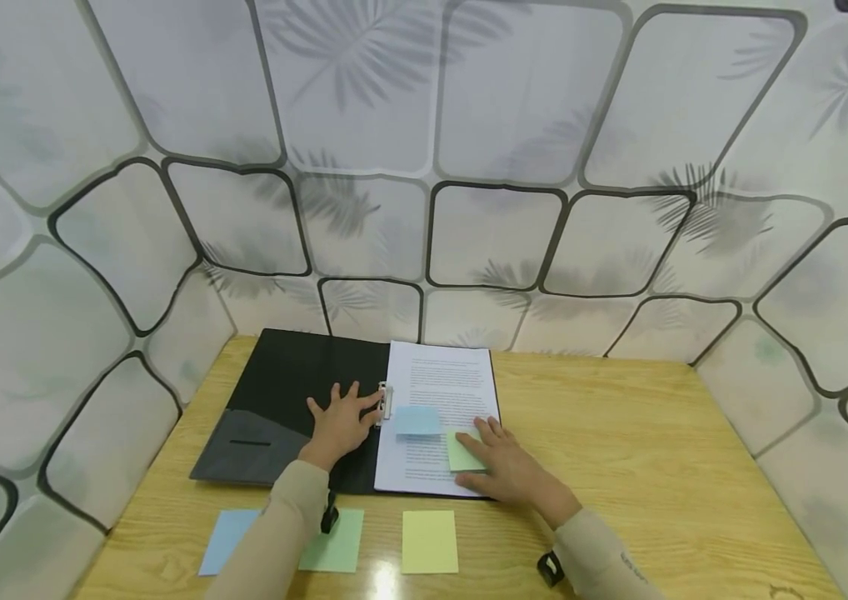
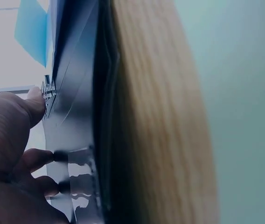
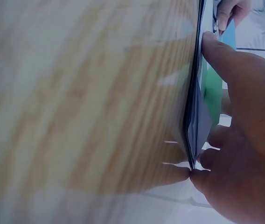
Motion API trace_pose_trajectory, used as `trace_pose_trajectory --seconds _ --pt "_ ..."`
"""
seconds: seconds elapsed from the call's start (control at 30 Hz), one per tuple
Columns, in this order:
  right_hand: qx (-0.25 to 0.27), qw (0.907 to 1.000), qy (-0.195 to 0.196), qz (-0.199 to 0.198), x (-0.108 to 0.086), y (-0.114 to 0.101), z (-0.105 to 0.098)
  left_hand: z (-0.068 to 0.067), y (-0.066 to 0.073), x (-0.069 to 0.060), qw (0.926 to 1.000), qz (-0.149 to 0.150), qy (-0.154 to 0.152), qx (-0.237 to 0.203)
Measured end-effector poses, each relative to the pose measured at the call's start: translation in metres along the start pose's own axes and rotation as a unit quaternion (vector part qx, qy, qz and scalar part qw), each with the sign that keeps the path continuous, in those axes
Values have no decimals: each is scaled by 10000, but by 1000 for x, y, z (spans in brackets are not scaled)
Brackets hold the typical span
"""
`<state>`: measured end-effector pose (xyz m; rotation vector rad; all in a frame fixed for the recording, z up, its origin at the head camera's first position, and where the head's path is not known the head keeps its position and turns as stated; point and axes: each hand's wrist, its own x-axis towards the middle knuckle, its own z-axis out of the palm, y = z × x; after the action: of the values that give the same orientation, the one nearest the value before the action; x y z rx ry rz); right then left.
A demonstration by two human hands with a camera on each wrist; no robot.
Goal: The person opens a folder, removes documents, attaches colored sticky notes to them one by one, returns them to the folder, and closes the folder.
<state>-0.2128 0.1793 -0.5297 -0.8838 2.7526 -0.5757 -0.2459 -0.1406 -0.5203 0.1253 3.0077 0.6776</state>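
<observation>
A black clip folder (image 1: 319, 367) lies open on the table, with printed sheets (image 1: 446, 375) on its right side. A metal clip (image 1: 386, 400) sits near the fold. My left hand (image 1: 340, 427) rests on the folder's left cover, fingers spread, its thumb at the clip in the left wrist view. On the sheets are a blue sticky note (image 1: 418, 420) and, lower right, a green sticky note (image 1: 461, 454). My right hand (image 1: 510, 468) lies with spread fingers over the page's right edge, touching the green note and partly covering it.
In front of the folder lie a blue sticky note (image 1: 227, 535), a green one (image 1: 341, 542) and a yellow one (image 1: 430, 542). My left sleeve partly covers the first two. Wooden tabletop (image 1: 619, 433) extends to the right. Patterned fabric walls (image 1: 499, 233) surround the table's back and sides.
</observation>
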Motion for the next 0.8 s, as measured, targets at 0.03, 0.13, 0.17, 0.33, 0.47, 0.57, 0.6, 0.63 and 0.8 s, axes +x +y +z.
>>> trace_pose_trajectory --seconds 0.03,0.13,0.17,0.33,0.47,0.57,0.6,0.63,0.8 --pt "-33 10000 0 1 0 0 0 1 0 0 10000 7 19 36" --pt "-236 9997 -42 2 -1 -1 0 2 0 0 10000 -59 -10 29" --pt "-288 9996 -60 0 -1 -1 0 3 0 0 10000 -68 -1 28" --pt "-594 9982 -117 -26 -2 -1 0 3 0 1 10000 -50 43 -29" --pt "-679 9976 -141 -50 -2 -2 0 2 -2 1 9999 -21 -23 -103" --pt "-627 9978 -178 -78 -2 -3 -1 1 -3 1 9997 -42 -110 -208" --pt "-591 9980 -180 -90 -2 -3 -2 0 -3 1 9996 -62 -142 -231" --pt "-574 9981 -180 -105 -2 -4 -3 0 -4 1 9996 -66 -155 -235" --pt "-558 9982 -202 -99 -2 -5 -5 -1 -3 1 9996 -72 -173 -226"
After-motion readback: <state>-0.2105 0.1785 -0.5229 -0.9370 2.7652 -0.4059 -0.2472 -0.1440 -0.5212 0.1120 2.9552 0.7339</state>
